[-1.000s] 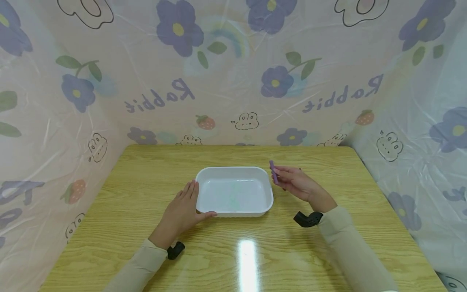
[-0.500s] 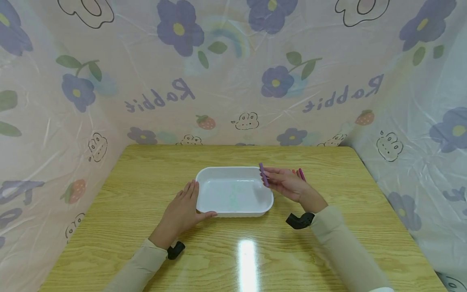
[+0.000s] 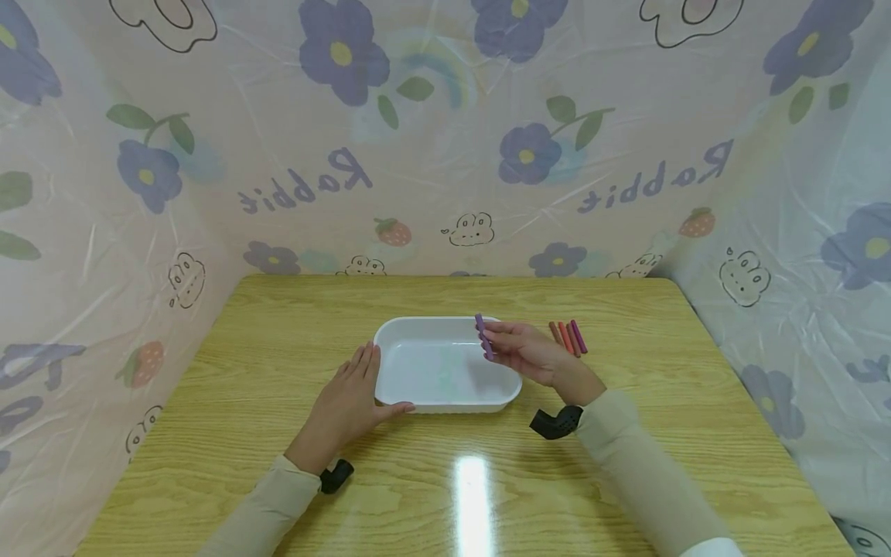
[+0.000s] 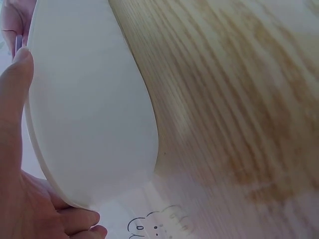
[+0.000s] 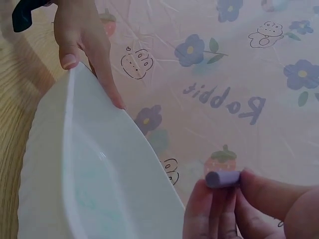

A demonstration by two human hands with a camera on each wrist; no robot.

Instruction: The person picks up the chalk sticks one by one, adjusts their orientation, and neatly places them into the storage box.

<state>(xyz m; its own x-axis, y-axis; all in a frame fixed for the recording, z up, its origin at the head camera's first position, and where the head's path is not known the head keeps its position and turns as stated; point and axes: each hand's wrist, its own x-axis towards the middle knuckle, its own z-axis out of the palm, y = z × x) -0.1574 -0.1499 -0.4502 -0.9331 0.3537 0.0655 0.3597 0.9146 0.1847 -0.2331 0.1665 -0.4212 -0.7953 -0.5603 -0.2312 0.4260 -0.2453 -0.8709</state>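
Note:
A purple crayon [image 3: 484, 337] is pinched between the thumb and fingertips of my right hand [image 3: 524, 353]. It is held over the right part of a white oblong dish [image 3: 418, 375], whose inside has a faint green tint. In the right wrist view, one end of the crayon [image 5: 223, 179] faces the camera. My left hand [image 3: 348, 404] rests against the dish's near left corner, fingers straight along the side, thumb on the front rim. The left wrist view shows the dish's outer wall [image 4: 94, 109] beside my thumb and fingers.
Several red, brown and purple crayons [image 3: 569, 338] lie side by side on the wooden table [image 3: 278, 325], right of the dish. A patterned sheet [image 3: 445, 139] hangs behind and at both sides. A black piece [image 3: 557, 424] sits at each wrist.
My right hand has moved left with the purple crayon, from beside the dish to over its right part. The crayons on the table have come into view behind it. My left hand stays put.

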